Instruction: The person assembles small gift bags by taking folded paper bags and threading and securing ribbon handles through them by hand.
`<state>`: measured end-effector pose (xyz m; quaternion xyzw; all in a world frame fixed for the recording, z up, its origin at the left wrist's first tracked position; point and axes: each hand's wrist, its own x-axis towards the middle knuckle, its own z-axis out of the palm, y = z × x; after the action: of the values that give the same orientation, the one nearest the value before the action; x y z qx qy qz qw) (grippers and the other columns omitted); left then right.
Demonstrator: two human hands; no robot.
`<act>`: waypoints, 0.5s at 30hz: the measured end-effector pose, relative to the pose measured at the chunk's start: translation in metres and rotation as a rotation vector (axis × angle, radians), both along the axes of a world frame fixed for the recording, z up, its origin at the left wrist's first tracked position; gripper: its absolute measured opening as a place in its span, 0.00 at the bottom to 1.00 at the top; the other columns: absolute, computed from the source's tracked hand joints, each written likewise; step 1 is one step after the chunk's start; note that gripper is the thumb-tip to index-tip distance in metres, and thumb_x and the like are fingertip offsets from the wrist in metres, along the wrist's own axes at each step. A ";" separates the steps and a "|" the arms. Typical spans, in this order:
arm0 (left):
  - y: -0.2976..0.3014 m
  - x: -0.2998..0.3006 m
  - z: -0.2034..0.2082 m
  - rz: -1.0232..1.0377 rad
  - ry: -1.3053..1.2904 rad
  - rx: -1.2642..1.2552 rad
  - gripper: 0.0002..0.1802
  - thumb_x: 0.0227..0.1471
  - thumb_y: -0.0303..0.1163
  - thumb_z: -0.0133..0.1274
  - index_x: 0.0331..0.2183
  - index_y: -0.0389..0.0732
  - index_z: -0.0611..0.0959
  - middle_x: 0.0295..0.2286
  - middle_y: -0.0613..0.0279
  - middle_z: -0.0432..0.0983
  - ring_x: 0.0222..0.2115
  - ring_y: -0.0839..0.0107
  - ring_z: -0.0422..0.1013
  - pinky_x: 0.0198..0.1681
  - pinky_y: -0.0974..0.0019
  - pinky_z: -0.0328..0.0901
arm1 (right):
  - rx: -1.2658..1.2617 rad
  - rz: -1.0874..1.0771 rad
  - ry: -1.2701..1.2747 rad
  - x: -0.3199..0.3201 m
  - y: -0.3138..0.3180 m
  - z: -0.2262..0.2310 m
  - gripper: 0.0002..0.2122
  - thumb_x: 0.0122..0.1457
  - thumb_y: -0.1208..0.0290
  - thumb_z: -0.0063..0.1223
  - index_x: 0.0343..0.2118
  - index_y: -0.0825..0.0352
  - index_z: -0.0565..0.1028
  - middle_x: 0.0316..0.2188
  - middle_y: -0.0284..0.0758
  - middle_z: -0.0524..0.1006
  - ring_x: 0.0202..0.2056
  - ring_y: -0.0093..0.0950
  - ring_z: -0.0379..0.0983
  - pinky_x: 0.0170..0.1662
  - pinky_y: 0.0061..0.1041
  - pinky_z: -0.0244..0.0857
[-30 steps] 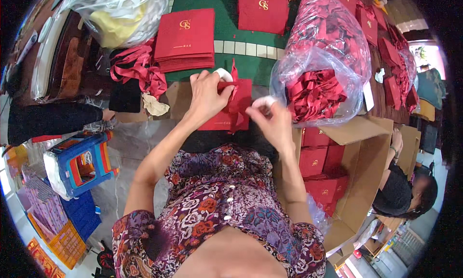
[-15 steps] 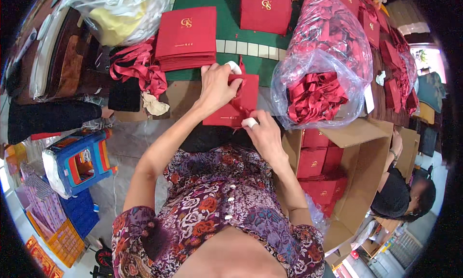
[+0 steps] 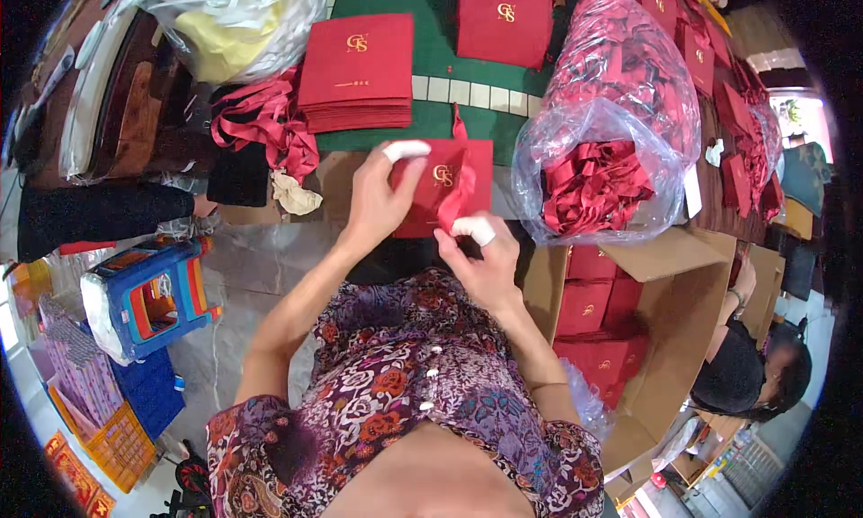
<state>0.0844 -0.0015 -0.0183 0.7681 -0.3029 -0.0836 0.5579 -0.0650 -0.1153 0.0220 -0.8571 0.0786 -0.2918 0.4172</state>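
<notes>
A flat red paper bag (image 3: pixel 430 203) with a gold emblem lies at the table's near edge in front of me. Down its front runs a loose, twisted red ribbon (image 3: pixel 464 181), whose top end reaches past the bag's upper edge. My left hand (image 3: pixel 382 194) is at the bag's left edge, thumb and forefinger apart, with a white cover on the forefinger. At the bag's lower right, my right hand (image 3: pixel 485 257) pinches the ribbon's lower end between thumb and forefinger; one of its fingers wears a white cover too.
Stacked red bags (image 3: pixel 355 73) and loose ribbons (image 3: pixel 270 127) lie left of the work. A clear plastic sack of ribbons (image 3: pixel 598 185) stands right, above an open carton (image 3: pixel 670 365) holding red bags. Another person (image 3: pixel 742 370) is at far right; a dark sleeve (image 3: pixel 99 217) shows left.
My left hand has come off the ribbon and moved down and left, uncovering the emblem. My right hand has shifted slightly down, and the ribbon now hangs lengthwise over the bag.
</notes>
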 end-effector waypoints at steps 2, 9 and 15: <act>0.018 -0.008 0.004 -0.040 0.269 -0.042 0.16 0.62 0.33 0.52 0.49 0.36 0.80 0.38 0.64 0.81 0.37 0.79 0.74 0.41 0.73 0.67 | -0.075 -0.020 0.076 0.004 -0.001 -0.002 0.09 0.47 0.77 0.69 0.29 0.65 0.76 0.24 0.35 0.76 0.27 0.34 0.73 0.32 0.30 0.66; 0.027 -0.015 0.011 -0.243 0.884 -0.151 0.15 0.62 0.31 0.52 0.48 0.36 0.82 0.31 0.71 0.79 0.33 0.83 0.71 0.40 0.75 0.67 | -0.170 0.057 0.226 0.008 -0.002 -0.006 0.10 0.51 0.70 0.66 0.35 0.64 0.78 0.28 0.36 0.76 0.30 0.37 0.74 0.35 0.34 0.67; 0.019 -0.028 0.002 -0.077 0.427 0.014 0.11 0.58 0.25 0.55 0.42 0.34 0.85 0.29 0.71 0.81 0.30 0.86 0.70 0.36 0.75 0.67 | 0.058 -0.106 0.161 0.021 -0.002 -0.004 0.14 0.54 0.74 0.64 0.45 0.66 0.78 0.37 0.38 0.77 0.38 0.34 0.75 0.43 0.29 0.69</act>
<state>0.0567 0.0179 -0.0160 0.7248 -0.2064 -0.2676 0.6003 -0.0443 -0.1172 0.0183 -0.8600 0.1655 -0.2412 0.4181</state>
